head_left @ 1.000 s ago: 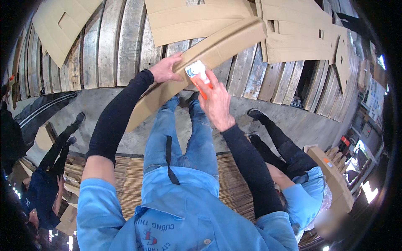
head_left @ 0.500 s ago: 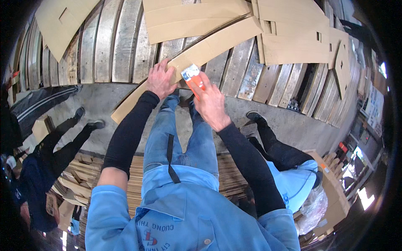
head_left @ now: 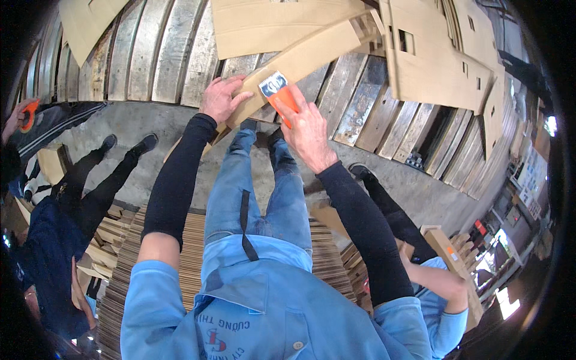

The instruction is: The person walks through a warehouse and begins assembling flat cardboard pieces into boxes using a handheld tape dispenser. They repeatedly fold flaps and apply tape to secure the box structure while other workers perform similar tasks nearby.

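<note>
Moved since prev. frame: L thumb stretched further twd. tool; carton's R end now shows a darker patch.

- Co-worker's hand [head_left: 12, 124], far L: w/ orange item [head_left: 29, 115].
- Slatted surface [head_left: 174, 57]: wood, bare slats L of carton.
- L hand [head_left: 221, 101]: gripping carton, fingers at far edge, thumb across face.
- Long carton [head_left: 318, 51], qty 1: slanted across surface edge; L end overhangs floor [head_left: 162, 123], R end near flat sheets.
- Orange tool [head_left: 285, 105], qty 1: toothed head at carton face; contact unclear.
- R hand [head_left: 309, 132]: closed round tool.
- Flat sheets [head_left: 435, 72], R: slotted, overlapping.

Handling (judged): head flat, pressure even, thumb off teeth, overhang braced. Room: best twd. body & R; tightest at sheets.
</note>
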`<state>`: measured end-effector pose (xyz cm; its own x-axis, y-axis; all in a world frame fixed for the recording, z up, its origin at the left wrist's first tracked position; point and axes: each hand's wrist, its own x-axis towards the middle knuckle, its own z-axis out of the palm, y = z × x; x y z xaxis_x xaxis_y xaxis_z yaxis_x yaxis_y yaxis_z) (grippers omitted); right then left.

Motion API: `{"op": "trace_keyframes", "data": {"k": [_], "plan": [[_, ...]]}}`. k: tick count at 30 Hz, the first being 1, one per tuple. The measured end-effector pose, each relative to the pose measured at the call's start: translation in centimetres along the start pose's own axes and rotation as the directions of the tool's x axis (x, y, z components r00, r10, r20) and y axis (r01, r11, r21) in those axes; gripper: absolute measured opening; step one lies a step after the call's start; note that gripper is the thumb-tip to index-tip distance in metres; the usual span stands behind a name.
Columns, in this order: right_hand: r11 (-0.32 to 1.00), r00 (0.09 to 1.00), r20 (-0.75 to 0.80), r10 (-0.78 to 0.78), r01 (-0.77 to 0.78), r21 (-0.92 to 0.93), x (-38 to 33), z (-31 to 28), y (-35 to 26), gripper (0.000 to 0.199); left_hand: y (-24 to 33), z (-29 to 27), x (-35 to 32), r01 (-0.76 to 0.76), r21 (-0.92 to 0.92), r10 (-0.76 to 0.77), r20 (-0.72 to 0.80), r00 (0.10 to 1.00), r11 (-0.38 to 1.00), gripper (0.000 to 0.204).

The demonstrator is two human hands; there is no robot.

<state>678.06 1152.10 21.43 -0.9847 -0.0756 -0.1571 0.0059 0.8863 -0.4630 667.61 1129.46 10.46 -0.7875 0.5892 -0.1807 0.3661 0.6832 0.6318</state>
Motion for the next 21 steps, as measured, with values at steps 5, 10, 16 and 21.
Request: {"op": "trace_keyframes", "data": {"k": [5, 10, 16, 21], "plan": [[0.999, 0.997, 0.052, 0.049, -0.049, -0.012, -5.4, 0.5, 2.1, 0.057, 1.4, -0.3, 0.0, -0.052, 0.091, 0.057, -0.059, 0.997, 0.995, 0.036], [0.992, 0.986, 0.132, 0.105, -0.095, -0.078, -3.7, 0.8, 0.8, 0.054, 1.9, 2.8, -1.7, -0.038, 0.248, 0.060, -0.083, 0.995, 0.968, 0.032], [0.968, 0.988, 0.126, 0.089, -0.057, -0.243, -0.3, -0.1, -1.4, 0.028, 7.8, 3.5, 1.2, 0.070, 0.355, -0.008, -0.172, 0.985, 0.932, 0.057], [0.937, 0.958, 0.279, 0.064, 0.038, -0.346, 1.6, 0.6, 0.6, 0.018, 8.8, 4.2, 3.6, 0.042, 0.365, 0.002, -0.118, 0.993, 0.930, 0.056]]}}
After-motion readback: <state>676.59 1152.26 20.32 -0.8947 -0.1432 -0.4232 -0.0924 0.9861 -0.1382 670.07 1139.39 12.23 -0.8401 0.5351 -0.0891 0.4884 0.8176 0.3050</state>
